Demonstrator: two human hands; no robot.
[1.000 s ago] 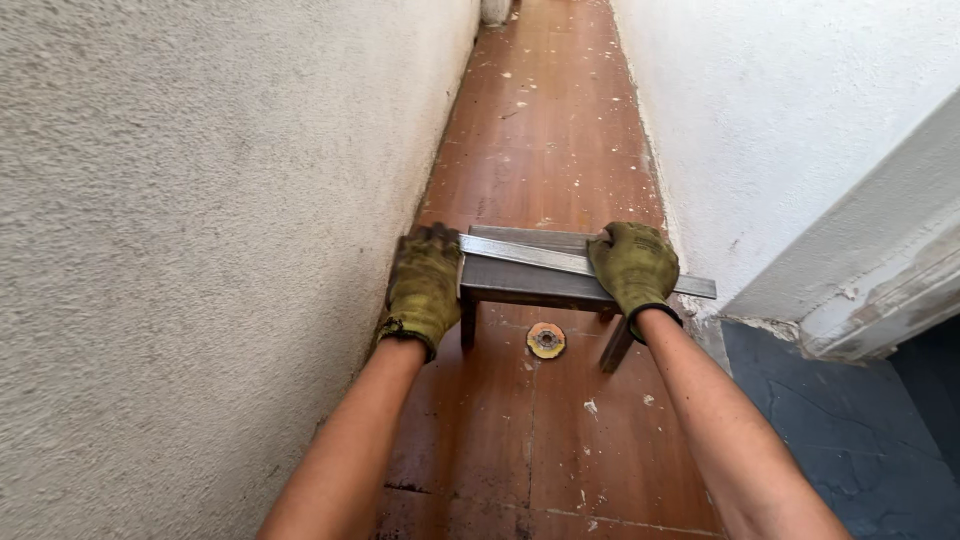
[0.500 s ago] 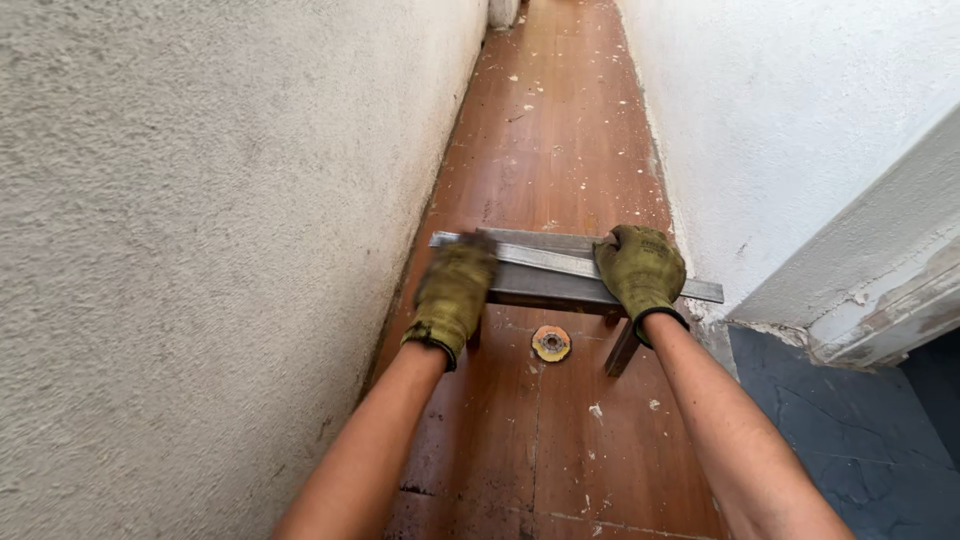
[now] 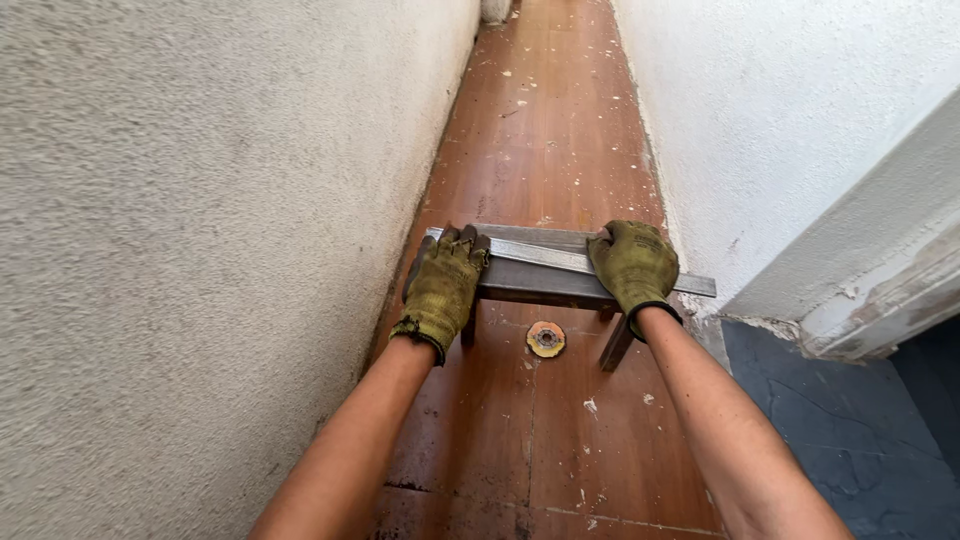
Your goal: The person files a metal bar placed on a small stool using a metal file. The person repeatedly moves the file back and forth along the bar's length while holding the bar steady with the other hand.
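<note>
Metal bar (image 3: 545,257) lies across small dark stool (image 3: 540,285) on brown floor (image 3: 560,120), in narrow passage between white walls (image 3: 200,200). Left hand (image 3: 443,285), gloved, grips the stool's left end by the bar's end; right hand (image 3: 633,263), gloved, presses the bar down. Best to keep the bar flat and both hands steady. Round disc (image 3: 546,339) lies under stool.

Both gloved hands, left hand (image 3: 443,287) and right hand (image 3: 634,264), grip a metal bar (image 3: 545,258) on a bench (image 3: 540,285).
</note>
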